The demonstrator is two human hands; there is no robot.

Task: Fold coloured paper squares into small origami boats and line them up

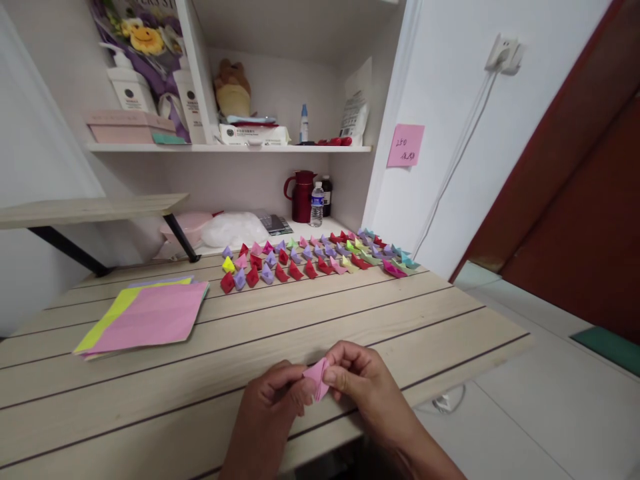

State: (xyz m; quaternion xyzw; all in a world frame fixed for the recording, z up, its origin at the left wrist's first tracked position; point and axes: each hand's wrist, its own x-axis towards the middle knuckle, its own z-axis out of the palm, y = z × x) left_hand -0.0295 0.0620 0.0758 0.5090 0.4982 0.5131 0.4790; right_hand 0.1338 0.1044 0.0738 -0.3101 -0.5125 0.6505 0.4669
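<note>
A small folded piece of pink paper (pixel 317 379) is pinched between both my hands just above the near edge of the wooden table (pixel 250 333). My left hand (pixel 273 400) grips its left side with closed fingers. My right hand (pixel 360 380) pinches its right side with thumb and fingertips. Much of the paper is hidden by my fingers. Further back lie rows of several small folded paper shapes (pixel 310 260) in red, purple, pink, yellow and green.
A stack of flat coloured sheets (pixel 150 317), pink on top, lies at the table's left. Behind are a shelf (pixel 225 148) with bottles and boxes, a red jug (pixel 302 196), a water bottle (pixel 317 204), a pink sticky note (pixel 405 145) and a wall socket (pixel 504 55).
</note>
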